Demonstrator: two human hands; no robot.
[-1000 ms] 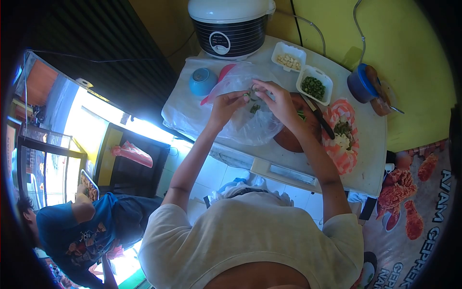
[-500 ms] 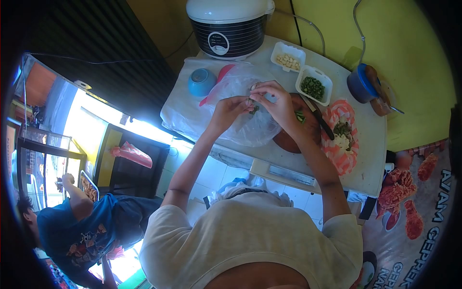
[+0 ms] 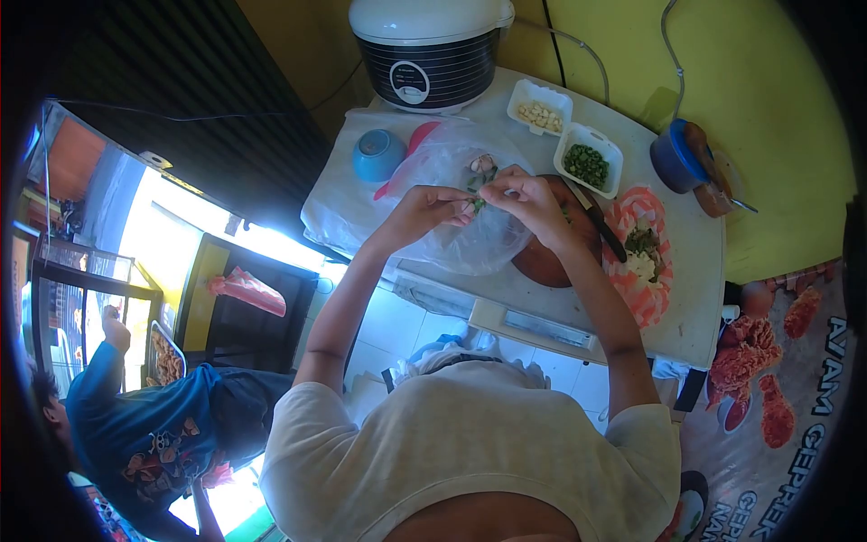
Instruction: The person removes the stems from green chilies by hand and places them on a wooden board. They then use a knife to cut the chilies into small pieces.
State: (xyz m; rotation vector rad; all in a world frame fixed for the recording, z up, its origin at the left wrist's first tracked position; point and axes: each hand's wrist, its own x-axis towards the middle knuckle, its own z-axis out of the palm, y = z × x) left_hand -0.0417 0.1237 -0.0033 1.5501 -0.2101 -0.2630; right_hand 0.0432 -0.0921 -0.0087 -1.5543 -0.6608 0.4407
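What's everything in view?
Table: one, white, centre
Cooker: one, black and white, table's back
Bowl: one, blue, near cooker
Clear bag: one, colourless, near bowl
Greens: count unclear, green, over clear bag
Board: one, brown, right of bowl
Knife: one, black handle, at board's edge
Trays: two, white, near wall
Tub: one, blue, by wall
Striped bag: one, pink, right of knife
Person: one, blue shirt, left
Left fingers: one set, bare, at greens
Right fingers: one set, bare, beside left

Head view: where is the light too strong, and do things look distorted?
Head view: glare whitens the opening at left; head view: yes, the co-worker appears tipped sideways, the corners fading black; head view: the greens between left hand and right hand show little detail.
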